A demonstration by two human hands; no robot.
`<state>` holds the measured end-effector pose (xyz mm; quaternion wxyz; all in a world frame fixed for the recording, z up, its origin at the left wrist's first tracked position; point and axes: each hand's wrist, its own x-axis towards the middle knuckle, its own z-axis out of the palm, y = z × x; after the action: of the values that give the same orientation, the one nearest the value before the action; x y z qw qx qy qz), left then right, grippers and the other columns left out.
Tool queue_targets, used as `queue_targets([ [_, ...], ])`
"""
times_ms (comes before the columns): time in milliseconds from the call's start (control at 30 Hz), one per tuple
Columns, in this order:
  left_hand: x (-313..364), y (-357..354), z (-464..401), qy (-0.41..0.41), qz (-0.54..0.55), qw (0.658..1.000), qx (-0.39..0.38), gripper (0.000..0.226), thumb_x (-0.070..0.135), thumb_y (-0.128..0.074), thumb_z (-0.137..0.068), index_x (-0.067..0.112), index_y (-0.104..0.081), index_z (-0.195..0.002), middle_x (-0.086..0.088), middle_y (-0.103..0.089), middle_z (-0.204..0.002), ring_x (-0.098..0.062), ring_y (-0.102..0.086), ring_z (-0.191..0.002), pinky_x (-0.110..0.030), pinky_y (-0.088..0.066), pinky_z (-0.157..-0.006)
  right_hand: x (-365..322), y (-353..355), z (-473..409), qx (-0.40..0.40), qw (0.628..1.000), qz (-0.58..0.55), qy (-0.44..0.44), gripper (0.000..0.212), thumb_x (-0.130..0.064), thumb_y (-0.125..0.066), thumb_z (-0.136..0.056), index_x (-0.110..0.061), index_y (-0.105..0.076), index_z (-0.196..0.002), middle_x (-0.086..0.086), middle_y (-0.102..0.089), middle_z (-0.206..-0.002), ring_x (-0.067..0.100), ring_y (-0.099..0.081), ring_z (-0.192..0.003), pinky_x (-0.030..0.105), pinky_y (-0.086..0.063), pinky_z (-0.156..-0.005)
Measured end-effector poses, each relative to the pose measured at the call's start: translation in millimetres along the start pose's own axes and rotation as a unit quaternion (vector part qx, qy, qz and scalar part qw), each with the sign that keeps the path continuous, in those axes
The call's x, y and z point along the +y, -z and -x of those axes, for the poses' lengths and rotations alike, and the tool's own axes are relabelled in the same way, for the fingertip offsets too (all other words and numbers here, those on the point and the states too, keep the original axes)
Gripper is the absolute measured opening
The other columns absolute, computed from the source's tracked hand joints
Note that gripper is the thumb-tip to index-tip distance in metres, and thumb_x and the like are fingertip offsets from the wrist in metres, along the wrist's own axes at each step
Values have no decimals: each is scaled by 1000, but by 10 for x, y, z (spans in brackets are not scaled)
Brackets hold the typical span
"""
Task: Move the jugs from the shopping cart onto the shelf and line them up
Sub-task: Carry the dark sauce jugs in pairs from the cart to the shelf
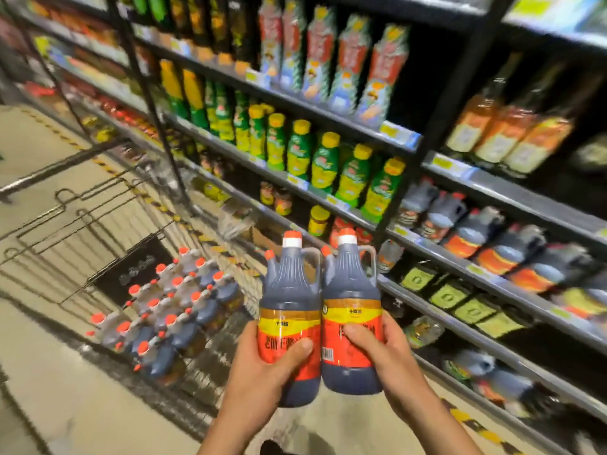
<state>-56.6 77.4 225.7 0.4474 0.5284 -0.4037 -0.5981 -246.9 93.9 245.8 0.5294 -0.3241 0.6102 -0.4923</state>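
Two dark jugs upright, touching side by side, held right of the shopping cart [138,290]. Left hand [262,362] wraps the left jug [290,310]; right hand [381,353] wraps the right jug [351,307]. More jugs [170,310] crowd the cart. Shelf [492,339] beyond, right.

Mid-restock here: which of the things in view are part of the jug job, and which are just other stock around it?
Part of the job:
- jug in the left hand, at
- jug in the right hand, at
- jugs in the shopping cart
- matching jugs on the shelf

Just around:
- green bottles with yellow caps
- tall red-labelled bottles
- amber bottles
- green boxes
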Motion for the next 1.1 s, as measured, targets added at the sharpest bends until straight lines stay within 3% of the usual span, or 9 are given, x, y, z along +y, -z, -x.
queue_targets([
  [67, 66, -292, 74, -10, -14, 999, -37, 74, 46, -86, -46, 12, -61, -107, -6, -77, -92, -16, -73, -80, -25, -56, -67, -46, 276, 169, 42, 999, -19, 11, 77, -44, -83, -49, -10, -64, -114, 6, -78, -96, 16, -75, -83, 23, -56, -65],
  [267, 50, -1203, 472, -30, -65, 990, -121, 74, 49, -88, -44, 16, -64, -106, -3, -78, -92, -22, -75, -84, -39, -59, -73, -57, 1184, 852, 146, 986, -60, 46, 73, -44, -83, -50, -12, -65, -112, 7, -78, -98, 16, -75, -84, 22, -57, -64],
  [433, 33, -1987, 1075, -55, -86, 974, -201, 70, 49, -86, -46, 15, -66, -103, 1, -78, -89, -16, -75, -80, -25, -56, -65, 20, 1979, 1573, 226, 968, -83, 68, 72, -42, -83, -55, -10, -65, -116, 7, -78, -101, 19, -75, -90, 23, -57, -67],
  [567, -105, -2596, 1575, -52, -99, 955, -276, 71, 52, -84, -44, 15, -66, -101, 0, -78, -87, -14, -74, -76, -21, -54, -62, 151, 2591, 2202, 287, 949, -103, 83, 74, -47, -82, -54, -14, -64, -117, 5, -78, -104, 19, -75, -93, 24, -57, -70],
  [833, -470, -3734, 2483, -26, -148, 894, -423, 75, 54, -85, -39, 18, -65, -102, 3, -78, -87, -15, -74, -78, -32, -53, -69, 472, 3566, 3270, 451, 872, -155, 113, 76, -46, -82, -51, -8, -63, -114, 6, -78, -98, 16, -74, -85, 24, -57, -67],
  [1100, -751, -4966, 3160, -26, -188, 805, -562, 67, 47, -96, -50, 13, -68, -100, 1, -78, -85, -13, -74, -75, -26, -53, -65, 678, 4416, 3994, 577, 787, -180, 121, 74, -46, -83, -53, -12, -63, -115, 7, -77, -102, 19, -75, -90, 25, -57, -70],
])
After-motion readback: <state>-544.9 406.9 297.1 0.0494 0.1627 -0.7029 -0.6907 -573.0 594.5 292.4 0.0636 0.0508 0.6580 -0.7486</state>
